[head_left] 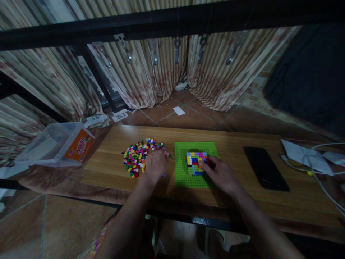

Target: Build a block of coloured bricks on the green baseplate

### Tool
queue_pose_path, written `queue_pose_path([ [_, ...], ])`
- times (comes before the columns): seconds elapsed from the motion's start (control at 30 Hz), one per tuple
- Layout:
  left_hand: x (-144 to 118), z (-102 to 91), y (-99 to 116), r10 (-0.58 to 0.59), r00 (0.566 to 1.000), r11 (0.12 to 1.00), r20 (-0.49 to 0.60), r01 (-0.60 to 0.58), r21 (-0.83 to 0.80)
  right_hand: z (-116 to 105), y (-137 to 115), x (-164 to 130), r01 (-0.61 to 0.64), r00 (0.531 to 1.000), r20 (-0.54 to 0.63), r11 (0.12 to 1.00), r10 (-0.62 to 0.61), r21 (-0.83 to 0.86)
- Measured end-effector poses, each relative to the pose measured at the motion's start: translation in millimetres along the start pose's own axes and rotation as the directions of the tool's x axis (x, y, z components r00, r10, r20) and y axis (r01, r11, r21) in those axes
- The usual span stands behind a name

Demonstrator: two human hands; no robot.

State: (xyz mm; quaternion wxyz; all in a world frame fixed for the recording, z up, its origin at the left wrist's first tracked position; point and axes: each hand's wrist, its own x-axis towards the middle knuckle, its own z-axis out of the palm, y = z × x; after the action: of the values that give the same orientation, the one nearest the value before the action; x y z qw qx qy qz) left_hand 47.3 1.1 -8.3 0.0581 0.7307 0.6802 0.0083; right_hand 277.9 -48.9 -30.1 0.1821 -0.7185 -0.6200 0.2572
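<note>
Both forearms come in from the bottom edge, nearest the lens. Left hand (155, 163) sits palm-down on the right edge of the loose brick pile (140, 157), fingers curled into it; can't tell whether its grip has a brick. Right hand (222, 175) rests on the green baseplate (195, 163), fingertips against the right side of the multicolour brick patch (196, 161); grip looks pinched close there, but whatever is between the fingers is too small to make out.

Baseplate lies flat at mid-counter (231, 138), pile just beside it on the left, both touching the wood. Black phone (265, 167) lies face-up well right of the baseplate. White papers and cable (309, 156) at the far right end.

Containers: one clear plastic tub (52, 144) off the counter's left end, tilted, with an orange label on the side facing the counter. Contents not readable; looks mostly pale inside.

Behind: tiled floor, striped curtains (151, 75).
</note>
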Motion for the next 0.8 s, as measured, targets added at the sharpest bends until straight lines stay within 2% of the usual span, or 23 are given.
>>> queue_pose_path([
  [0.6, 3.6, 2.9, -1.7, 0.003, 1.0, 1.0, 0.023, -0.003, -0.025, -0.5, -1.5, -1.7, -0.001, 1.0, -0.016, 1.0, 0.001, 0.01],
  [0.8, 3.3, -1.3, -1.3, 0.018, 1.0, 0.997, -0.012, -0.019, -0.079, -0.9, -3.3, -1.9, -0.001, 1.0, -0.021, 1.0, 0.001, 0.006],
])
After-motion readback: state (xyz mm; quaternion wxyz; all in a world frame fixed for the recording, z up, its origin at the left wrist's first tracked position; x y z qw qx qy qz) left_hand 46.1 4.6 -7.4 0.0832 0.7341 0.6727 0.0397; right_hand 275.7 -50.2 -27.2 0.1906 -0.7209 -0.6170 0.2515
